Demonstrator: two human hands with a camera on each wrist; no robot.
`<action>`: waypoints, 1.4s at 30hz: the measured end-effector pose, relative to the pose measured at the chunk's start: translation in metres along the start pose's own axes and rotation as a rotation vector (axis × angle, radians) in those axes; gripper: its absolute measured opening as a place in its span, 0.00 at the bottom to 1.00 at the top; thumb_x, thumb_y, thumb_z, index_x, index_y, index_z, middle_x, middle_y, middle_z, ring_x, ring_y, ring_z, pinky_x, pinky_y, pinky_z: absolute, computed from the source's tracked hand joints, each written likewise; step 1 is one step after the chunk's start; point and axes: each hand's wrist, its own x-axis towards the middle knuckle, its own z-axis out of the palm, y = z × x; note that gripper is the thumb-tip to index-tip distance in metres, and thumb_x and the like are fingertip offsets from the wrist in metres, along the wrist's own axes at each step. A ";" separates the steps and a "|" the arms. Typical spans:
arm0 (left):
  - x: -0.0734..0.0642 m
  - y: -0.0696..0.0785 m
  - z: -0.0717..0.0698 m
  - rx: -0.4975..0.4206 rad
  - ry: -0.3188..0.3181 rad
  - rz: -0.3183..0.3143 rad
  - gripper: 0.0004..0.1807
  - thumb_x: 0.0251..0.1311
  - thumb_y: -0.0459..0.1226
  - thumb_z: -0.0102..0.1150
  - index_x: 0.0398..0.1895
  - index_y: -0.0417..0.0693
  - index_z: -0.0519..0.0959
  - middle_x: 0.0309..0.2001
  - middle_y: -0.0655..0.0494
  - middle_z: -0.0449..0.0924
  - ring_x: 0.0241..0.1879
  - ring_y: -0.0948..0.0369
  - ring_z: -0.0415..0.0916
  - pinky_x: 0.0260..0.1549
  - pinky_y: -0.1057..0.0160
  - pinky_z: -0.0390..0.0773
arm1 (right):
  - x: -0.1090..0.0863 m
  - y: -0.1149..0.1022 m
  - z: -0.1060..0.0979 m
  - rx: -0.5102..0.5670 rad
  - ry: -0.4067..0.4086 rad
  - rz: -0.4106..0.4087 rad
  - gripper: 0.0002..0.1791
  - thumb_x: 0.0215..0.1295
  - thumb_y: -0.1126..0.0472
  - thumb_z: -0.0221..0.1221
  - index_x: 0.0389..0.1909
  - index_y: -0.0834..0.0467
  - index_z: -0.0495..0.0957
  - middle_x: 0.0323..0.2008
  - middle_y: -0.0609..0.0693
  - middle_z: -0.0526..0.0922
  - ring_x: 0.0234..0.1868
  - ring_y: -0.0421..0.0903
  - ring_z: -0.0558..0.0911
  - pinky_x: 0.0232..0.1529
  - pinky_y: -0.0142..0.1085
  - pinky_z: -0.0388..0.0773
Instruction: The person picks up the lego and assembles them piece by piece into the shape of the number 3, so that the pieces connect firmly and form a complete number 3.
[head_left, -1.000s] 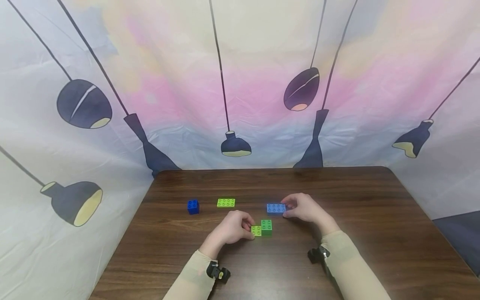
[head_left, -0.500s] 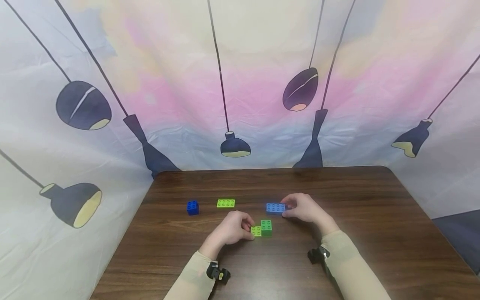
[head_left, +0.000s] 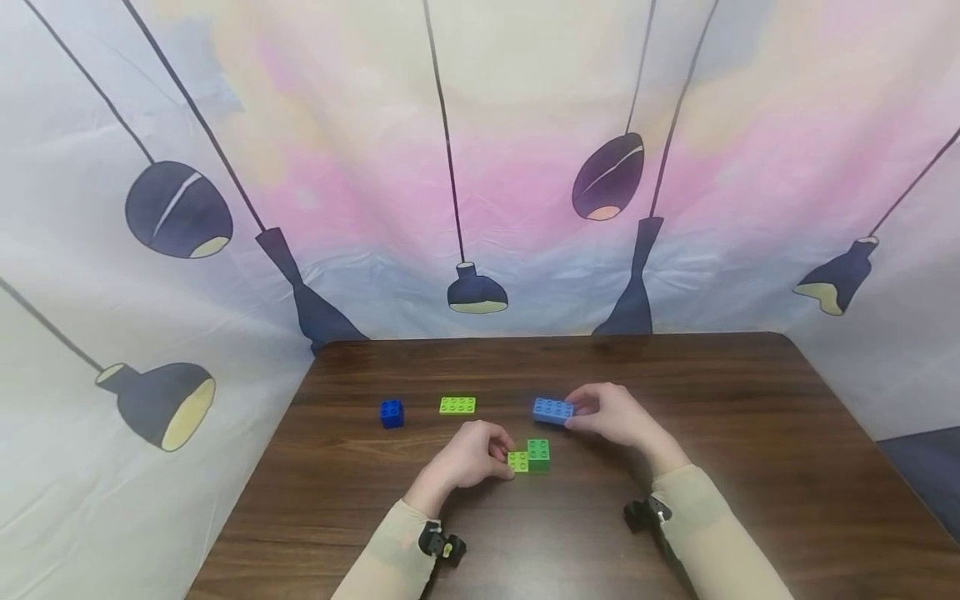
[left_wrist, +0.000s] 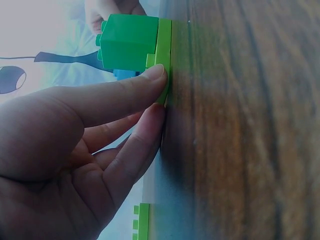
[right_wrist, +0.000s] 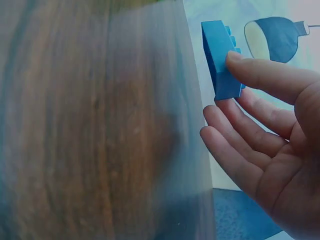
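My left hand [head_left: 472, 454] pinches the near-left end of a thin lime-green plate [left_wrist: 163, 50] lying on the table. A taller green brick [head_left: 538, 455] is stacked on the plate's right part, its studs up. Farther back and to the right, my right hand [head_left: 615, 412] grips a light-blue brick [head_left: 553, 410] by its right end, between thumb and fingers. In the right wrist view the blue brick [right_wrist: 220, 60] is tilted and lifted off the table, its hollow underside partly showing.
A second lime-green plate [head_left: 457, 405] lies behind my left hand. To its left sits a small dark-blue brick [head_left: 392, 413]. The brown wooden table [head_left: 540, 542] ends at a cloth backdrop [head_left: 405, 250] printed with lamps.
The light-blue brick has gone from flat on the table to raised and slightly tilted in my right hand. My left hand stays on the lime-green plate. The head view has shifted slightly.
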 end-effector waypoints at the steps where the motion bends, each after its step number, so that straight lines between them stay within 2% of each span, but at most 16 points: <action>1: 0.000 0.000 0.000 0.001 0.000 -0.001 0.15 0.48 0.28 0.83 0.39 0.43 0.87 0.29 0.59 0.82 0.31 0.65 0.79 0.35 0.63 0.80 | 0.000 -0.001 0.000 0.008 -0.002 -0.008 0.19 0.65 0.56 0.75 0.54 0.56 0.87 0.48 0.48 0.89 0.51 0.47 0.87 0.55 0.50 0.83; 14: 0.000 -0.004 0.003 -0.002 -0.004 -0.022 0.15 0.50 0.30 0.83 0.39 0.47 0.87 0.29 0.62 0.82 0.31 0.64 0.79 0.35 0.63 0.80 | -0.012 -0.022 0.009 0.084 -0.061 -0.113 0.19 0.65 0.54 0.76 0.54 0.53 0.86 0.46 0.46 0.89 0.49 0.45 0.88 0.51 0.46 0.85; 26: -0.001 -0.002 0.004 -0.003 -0.006 0.003 0.15 0.48 0.28 0.84 0.35 0.44 0.85 0.28 0.60 0.81 0.30 0.64 0.78 0.33 0.63 0.80 | -0.023 -0.027 0.017 0.106 -0.126 -0.136 0.19 0.66 0.53 0.75 0.55 0.52 0.85 0.47 0.46 0.90 0.49 0.45 0.89 0.52 0.47 0.85; 35: -0.001 -0.002 0.005 -0.006 -0.004 0.004 0.15 0.47 0.27 0.84 0.35 0.43 0.85 0.27 0.61 0.81 0.29 0.64 0.78 0.32 0.64 0.79 | -0.027 -0.024 0.022 0.122 -0.169 -0.192 0.20 0.66 0.53 0.75 0.54 0.54 0.83 0.47 0.48 0.90 0.48 0.45 0.90 0.50 0.44 0.86; 42: 0.000 -0.001 0.002 -0.005 0.004 -0.002 0.15 0.49 0.28 0.84 0.36 0.43 0.85 0.27 0.60 0.81 0.29 0.64 0.77 0.31 0.64 0.78 | -0.025 -0.026 0.023 0.127 -0.172 -0.212 0.19 0.65 0.55 0.77 0.53 0.52 0.84 0.46 0.45 0.90 0.47 0.43 0.89 0.49 0.40 0.86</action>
